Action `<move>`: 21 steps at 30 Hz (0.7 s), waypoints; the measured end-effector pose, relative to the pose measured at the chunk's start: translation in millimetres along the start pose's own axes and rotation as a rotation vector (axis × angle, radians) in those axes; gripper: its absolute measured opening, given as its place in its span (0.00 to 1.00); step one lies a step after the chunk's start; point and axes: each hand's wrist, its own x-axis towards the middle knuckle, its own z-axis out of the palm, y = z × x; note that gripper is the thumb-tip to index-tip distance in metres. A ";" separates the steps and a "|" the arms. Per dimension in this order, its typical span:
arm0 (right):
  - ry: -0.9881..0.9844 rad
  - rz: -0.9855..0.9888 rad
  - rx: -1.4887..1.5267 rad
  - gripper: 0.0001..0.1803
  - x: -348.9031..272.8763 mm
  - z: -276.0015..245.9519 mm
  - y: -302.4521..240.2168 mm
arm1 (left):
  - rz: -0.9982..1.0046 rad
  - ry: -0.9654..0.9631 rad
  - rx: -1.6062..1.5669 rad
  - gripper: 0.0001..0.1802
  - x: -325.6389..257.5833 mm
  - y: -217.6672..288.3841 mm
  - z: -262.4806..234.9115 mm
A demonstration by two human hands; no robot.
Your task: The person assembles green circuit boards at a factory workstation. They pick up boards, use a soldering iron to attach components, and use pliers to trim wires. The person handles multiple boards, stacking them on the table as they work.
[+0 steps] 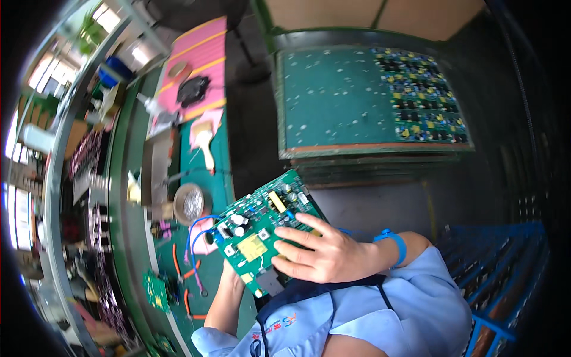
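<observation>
A green circuit board (264,229) is held tilted in front of my chest, its component side facing up. It carries a yellow transformer, white capacitors and a yellow square patch. My right hand (315,253) grips the board's right side, fingers stretched across its top face and thumb out of sight. From below, my left hand (231,275) holds the board's lower left side; its fingers are hidden behind the board. A blue cable (196,221) loops from the board's left edge, and a blue wrist strap (392,244) circles my right wrist.
Left, a green workbench (220,160) bears a tape roll (189,202), a brush (205,149), orange-handled tools (178,262) and another circuit board (156,291). Ahead stands a green-topped cart (333,101) with rows of boards (422,95) on its right. A blue slatted rack (505,268) is at right.
</observation>
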 end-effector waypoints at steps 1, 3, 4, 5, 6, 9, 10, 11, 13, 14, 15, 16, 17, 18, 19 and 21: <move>0.007 0.029 -0.066 0.11 -5.2 -8.4 11.0 | -0.023 -0.036 0.003 0.18 20.5 0.7 15.6; -0.004 0.106 -0.143 0.12 -19.9 -18.4 31.4 | -0.056 -0.101 0.004 0.18 60.0 -2.5 40.7; 0.000 0.152 -0.188 0.12 -28.7 -21.8 41.3 | -0.085 -0.114 0.023 0.19 81.2 -7.8 47.8; 0.004 0.198 -0.230 0.12 -37.0 -24.3 52.2 | -0.104 -0.121 0.051 0.19 103.1 -13.1 52.9; -0.008 0.258 -0.241 0.13 -48.0 -23.7 63.1 | -0.138 -0.118 0.106 0.19 128.1 -22.8 45.4; -0.080 0.390 -0.298 0.15 -69.4 -30.8 91.5 | -0.201 -0.155 0.206 0.19 193.0 -47.4 34.9; -0.092 0.423 -0.287 0.17 -77.9 -32.3 104.7 | -0.227 -0.155 0.215 0.18 206.4 -48.3 41.0; -0.126 0.449 -0.292 0.22 -84.7 -33.4 115.6 | -0.250 -0.154 0.224 0.18 218.3 -49.0 48.3; -0.162 0.512 -0.250 0.26 -86.0 -33.2 136.1 | -0.222 -0.135 0.234 0.17 244.7 -44.5 65.7; -0.172 0.535 -0.227 0.26 -85.1 -33.7 146.4 | -0.191 -0.151 0.249 0.17 257.8 -41.4 73.7; -0.187 0.559 -0.200 0.25 -84.1 -32.2 156.5 | -0.160 -0.163 0.259 0.17 270.4 -38.1 79.6; -0.186 0.562 -0.191 0.29 -87.4 -31.4 167.5 | -0.282 -0.213 0.277 0.18 293.5 -37.5 78.0; -0.177 0.557 -0.218 0.28 -90.7 -32.4 178.9 | -0.251 -0.291 0.311 0.19 315.4 -39.8 78.0; -0.161 0.558 -0.224 0.28 -95.3 -27.4 191.1 | -0.257 -0.280 0.322 0.19 327.6 -39.6 82.6; -0.146 0.558 -0.229 0.28 -100.2 -23.5 205.2 | -0.261 -0.267 0.332 0.19 340.3 -39.9 88.0; -0.138 0.607 -0.217 0.28 -106.3 -21.2 234.7 | -0.332 -0.327 0.284 0.19 370.0 -40.7 94.0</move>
